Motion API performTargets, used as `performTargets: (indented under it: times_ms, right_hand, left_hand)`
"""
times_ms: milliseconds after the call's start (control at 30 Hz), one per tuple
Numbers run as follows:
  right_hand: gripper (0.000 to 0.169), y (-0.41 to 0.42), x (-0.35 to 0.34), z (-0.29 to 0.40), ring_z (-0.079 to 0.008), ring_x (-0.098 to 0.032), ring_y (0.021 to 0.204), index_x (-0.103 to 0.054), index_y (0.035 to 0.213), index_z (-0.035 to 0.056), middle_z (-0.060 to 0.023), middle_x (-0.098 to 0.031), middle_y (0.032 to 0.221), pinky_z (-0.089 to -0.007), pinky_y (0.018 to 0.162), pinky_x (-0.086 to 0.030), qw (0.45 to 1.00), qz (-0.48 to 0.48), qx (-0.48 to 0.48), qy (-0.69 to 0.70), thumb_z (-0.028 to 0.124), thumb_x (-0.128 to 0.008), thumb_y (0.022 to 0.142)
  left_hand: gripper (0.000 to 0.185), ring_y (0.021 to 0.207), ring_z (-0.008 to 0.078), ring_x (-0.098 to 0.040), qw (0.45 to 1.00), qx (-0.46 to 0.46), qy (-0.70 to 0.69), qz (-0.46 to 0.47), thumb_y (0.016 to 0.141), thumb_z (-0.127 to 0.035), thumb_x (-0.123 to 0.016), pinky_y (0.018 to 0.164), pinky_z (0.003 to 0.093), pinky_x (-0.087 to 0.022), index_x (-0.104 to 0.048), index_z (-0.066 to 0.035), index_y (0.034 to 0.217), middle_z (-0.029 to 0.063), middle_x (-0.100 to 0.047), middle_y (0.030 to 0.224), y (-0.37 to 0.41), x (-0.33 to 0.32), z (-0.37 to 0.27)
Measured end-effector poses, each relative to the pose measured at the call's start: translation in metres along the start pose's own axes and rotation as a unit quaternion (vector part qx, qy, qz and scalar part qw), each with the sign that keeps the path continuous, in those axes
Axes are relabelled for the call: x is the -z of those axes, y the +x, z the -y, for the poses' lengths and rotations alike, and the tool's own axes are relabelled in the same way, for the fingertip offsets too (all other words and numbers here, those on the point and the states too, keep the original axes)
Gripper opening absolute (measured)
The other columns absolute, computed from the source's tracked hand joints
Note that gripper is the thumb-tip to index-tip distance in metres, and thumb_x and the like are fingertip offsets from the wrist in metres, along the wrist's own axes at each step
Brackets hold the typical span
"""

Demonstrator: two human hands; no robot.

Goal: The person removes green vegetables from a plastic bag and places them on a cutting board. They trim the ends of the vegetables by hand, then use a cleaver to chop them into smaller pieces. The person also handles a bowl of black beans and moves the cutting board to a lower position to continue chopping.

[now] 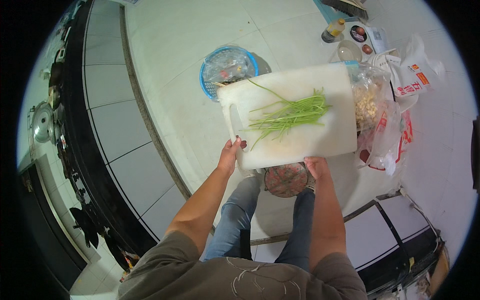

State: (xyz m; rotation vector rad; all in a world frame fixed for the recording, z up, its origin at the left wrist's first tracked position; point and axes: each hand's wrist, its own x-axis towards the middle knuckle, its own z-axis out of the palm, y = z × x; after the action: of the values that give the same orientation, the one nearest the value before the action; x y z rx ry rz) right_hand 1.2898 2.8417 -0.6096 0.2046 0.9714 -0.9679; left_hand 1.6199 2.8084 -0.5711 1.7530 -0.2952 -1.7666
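Note:
A white plastic cutting board is held out in front of me, above the floor. Thin green vegetable stems lie in a loose bunch on its middle, with one long stem trailing toward the upper left. My left hand grips the board at its handle slot, the thumb on top and fingertips showing through the opening. At the near edge, my right hand holds the board with the thumb over the rim; its other fingers are mostly hidden.
A blue plastic basket with plastic-wrapped contents stands beyond the board. Past the board's right end are a bag of pale pieces, a white plastic bag, a bottle and a bowl. A round reddish stool sits between my feet.

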Motion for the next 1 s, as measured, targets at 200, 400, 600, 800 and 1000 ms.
performTargets:
  times_ms: [200,400,600,800,1000]
  right_hand:
    - [0.047,0.019,0.019,-0.015,-0.025,-0.053,0.107,-0.052,0.111,0.0007,-0.007,-0.057,0.111,-0.0338,0.093,-0.042,0.998,0.028,0.046,0.027,-0.01,-0.059,0.065]
    - [0.031,0.048,0.099,-0.049,-0.0242,-0.058,0.09,-0.057,0.098,-0.0024,-0.0104,-0.061,0.096,-0.0322,0.081,-0.045,0.996,0.068,0.022,0.053,-0.007,-0.058,0.067]
    - [0.029,0.015,0.026,-0.062,-0.0302,-0.06,0.081,-0.057,0.096,-0.0071,-0.0165,-0.061,0.094,-0.0437,0.07,-0.05,0.992,-0.083,-0.046,0.083,-0.008,-0.057,0.067]
    - [0.054,0.006,0.003,-0.123,-0.0268,-0.055,0.105,-0.051,0.115,-0.0004,-0.0113,-0.058,0.109,-0.036,0.095,-0.041,0.991,0.012,0.007,0.132,-0.014,-0.055,0.063]
    - [0.055,0.006,0.0,-0.148,-0.0258,-0.053,0.109,-0.051,0.116,-0.0012,-0.0096,-0.056,0.114,-0.036,0.094,-0.043,0.989,0.014,-0.014,0.149,-0.016,-0.055,0.064]
  left_hand:
    - [0.035,0.077,0.015,-0.056,0.99,0.069,-0.094,0.077,0.083,-0.014,-0.065,0.075,0.0292,-0.047,-0.054,-0.004,0.115,0.0048,-0.06,0.091,0.026,0.004,0.0]
    - [0.023,0.076,0.015,-0.055,0.974,0.091,-0.188,0.083,0.081,-0.007,-0.061,0.066,0.0274,-0.045,-0.058,-0.004,0.104,0.0044,-0.061,0.09,0.032,0.011,0.015]
    - [0.018,0.071,0.0142,-0.049,0.975,0.09,-0.185,0.088,0.08,-0.005,-0.061,0.065,0.028,-0.043,-0.056,-0.005,0.097,-0.0002,-0.054,0.081,0.024,0.05,0.033]
    - [0.016,0.069,0.0139,-0.046,0.971,0.11,-0.205,0.06,0.078,-0.003,-0.062,0.066,0.0291,-0.041,-0.053,-0.009,0.091,-0.0016,-0.048,0.076,0.002,0.112,0.048]
    - [0.029,0.078,0.0152,-0.051,0.98,0.089,-0.178,0.019,0.076,-0.001,-0.061,0.071,0.0297,-0.043,-0.052,-0.007,0.103,0.001,-0.054,0.082,-0.012,0.137,0.056]
